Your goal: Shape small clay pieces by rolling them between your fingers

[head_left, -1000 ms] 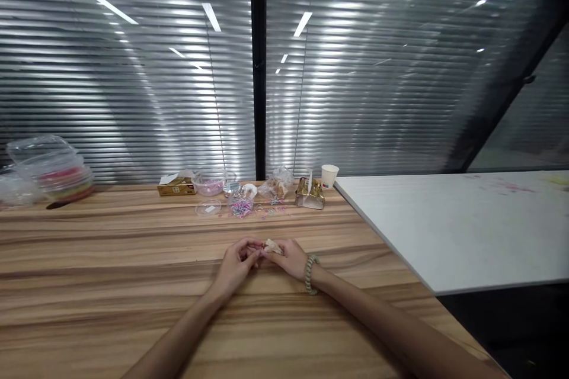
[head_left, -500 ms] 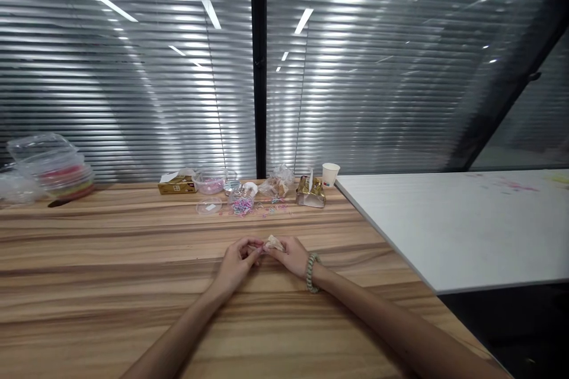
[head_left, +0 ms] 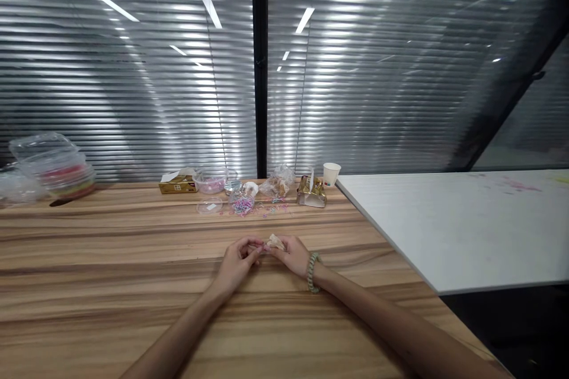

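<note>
Over the middle of the wood-grain table (head_left: pixel 146 284), my two hands meet at the fingertips. My right hand (head_left: pixel 292 256), with a braided bracelet (head_left: pixel 313 272) at its wrist, is closed around a crumpled, cream-coloured tissue-like piece (head_left: pixel 276 241). Pinched fingers of my left hand (head_left: pixel 240 257) touch something small and pinkish between the hands, too small to make out. Beyond the hands stands a clear bag or tub of pink and purple small pieces (head_left: pixel 242 205), with similar bits scattered on the table beside it.
Along the back stand a gold box (head_left: pixel 178 184), a clear bowl (head_left: pixel 211 182), a round lid (head_left: pixel 209 206), a crumpled plastic bag (head_left: pixel 280 182), a gold tissue pack (head_left: pixel 312 192) and a paper cup (head_left: pixel 331 174). Stacked clear containers (head_left: pixel 62 172) sit far left. A white table (head_left: pixel 466 231) adjoins at right.
The view has shifted very slightly. Both hands stay together in nearly the same pose, the right still around the crumpled piece.
</note>
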Demonstrator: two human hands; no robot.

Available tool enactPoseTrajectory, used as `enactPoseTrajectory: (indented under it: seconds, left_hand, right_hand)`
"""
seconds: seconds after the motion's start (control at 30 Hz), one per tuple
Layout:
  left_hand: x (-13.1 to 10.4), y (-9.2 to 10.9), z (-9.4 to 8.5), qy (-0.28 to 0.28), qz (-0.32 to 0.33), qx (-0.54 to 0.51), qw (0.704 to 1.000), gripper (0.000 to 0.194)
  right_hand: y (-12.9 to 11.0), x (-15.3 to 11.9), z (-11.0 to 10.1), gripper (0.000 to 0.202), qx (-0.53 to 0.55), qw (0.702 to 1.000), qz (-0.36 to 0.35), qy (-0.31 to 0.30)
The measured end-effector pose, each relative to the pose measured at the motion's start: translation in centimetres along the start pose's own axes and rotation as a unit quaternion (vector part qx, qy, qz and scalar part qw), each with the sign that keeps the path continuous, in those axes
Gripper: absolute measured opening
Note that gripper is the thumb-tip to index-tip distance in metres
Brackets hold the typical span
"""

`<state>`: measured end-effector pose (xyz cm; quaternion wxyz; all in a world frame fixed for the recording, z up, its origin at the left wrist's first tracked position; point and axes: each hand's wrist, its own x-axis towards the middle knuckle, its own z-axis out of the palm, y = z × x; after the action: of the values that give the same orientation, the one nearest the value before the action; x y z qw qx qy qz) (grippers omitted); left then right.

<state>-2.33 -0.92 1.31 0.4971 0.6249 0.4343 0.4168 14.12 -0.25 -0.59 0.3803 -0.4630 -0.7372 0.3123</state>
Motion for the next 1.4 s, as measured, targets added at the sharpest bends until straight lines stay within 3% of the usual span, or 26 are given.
enactPoseTrajectory:
  seconds: [0.97,1.4]
  left_hand:
    - [0.02,-0.03,-0.25,-0.030,0.014,0.049,0.998,0.032]
    - [-0.04,-0.05,-0.09,-0.025,0.047,0.111,0.992,0.022]
  right_hand:
    - [0.44,0.02,0.04,0.031,-0.065,0.996,-0.058,-0.035]
    - [-0.02,-0.02,-0.06,0.024,-0.104,0.992,-0.072,-0.030]
